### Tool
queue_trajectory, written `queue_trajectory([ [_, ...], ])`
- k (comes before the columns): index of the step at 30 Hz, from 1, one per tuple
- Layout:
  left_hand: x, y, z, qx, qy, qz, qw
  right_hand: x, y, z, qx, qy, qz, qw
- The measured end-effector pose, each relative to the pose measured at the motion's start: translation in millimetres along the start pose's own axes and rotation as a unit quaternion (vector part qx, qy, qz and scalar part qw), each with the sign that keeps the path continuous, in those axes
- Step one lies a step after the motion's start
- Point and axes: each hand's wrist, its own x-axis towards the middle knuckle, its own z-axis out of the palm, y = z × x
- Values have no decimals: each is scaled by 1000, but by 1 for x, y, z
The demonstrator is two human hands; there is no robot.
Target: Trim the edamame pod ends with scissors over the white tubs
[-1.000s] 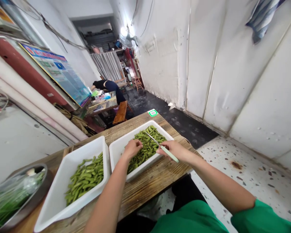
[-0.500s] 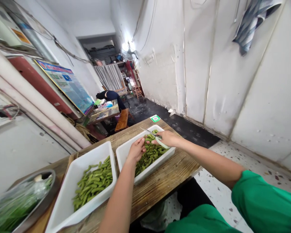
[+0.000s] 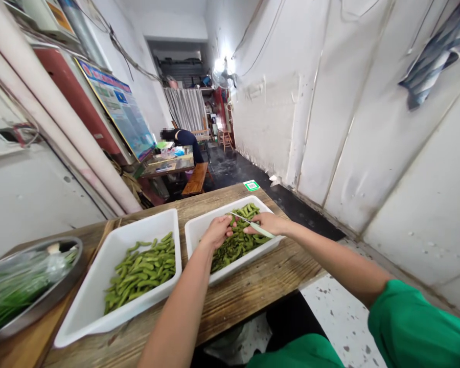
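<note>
My right hand (image 3: 267, 224) grips a pair of scissors (image 3: 261, 229) with pale green handles, its blades pointing left toward my other hand. Pinched in the fingers of my left hand (image 3: 219, 230) is a green soybean pod (image 3: 232, 221), close to the blade tips. Both hands are over the right white tray (image 3: 191, 231), which holds many green pods (image 3: 239, 243). To the left stands a second white tray (image 3: 80, 306), with a heap of green pods (image 3: 145, 271) toward its right side.
Both trays stand on a wooden table (image 3: 253, 286). A metal bowl (image 3: 34, 306) with bagged green vegetables is at the left. A green printed card (image 3: 252, 185) lies at the far edge. Farther back, a person (image 3: 186, 138) bends over another table beside a wooden bench (image 3: 196, 179).
The scissors have turned so their blades meet the pod at my left fingers. My view has shifted, moving the room to the right and the trays slightly in frame.
</note>
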Motion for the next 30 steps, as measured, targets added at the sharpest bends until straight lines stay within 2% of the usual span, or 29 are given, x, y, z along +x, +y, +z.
queue_trajectory([
  [3,-2,1,2,12,-51,-77,996,-12,-2,-12,17,-48,30,998],
  [4,-2,1,3,10,-66,-106,992,-17,-3,-16,51,-88,57,993],
  [6,-1,1,4,-2,-90,-154,984,-25,-4,-22,93,-125,100,983],
  [9,1,-1,4,-23,-112,-184,976,-33,-4,-26,108,-122,124,979],
  [18,4,-5,-3,3,-151,-218,964,-38,9,-15,89,-97,103,986],
  [21,2,-2,-1,-3,-124,-205,971,-39,13,-14,111,-99,111,983],
  [27,5,1,-2,-52,-60,-90,993,-47,7,-19,200,-136,119,963],
  [30,9,-1,-7,-77,-19,-70,994,-48,3,-18,226,-139,122,956],
])
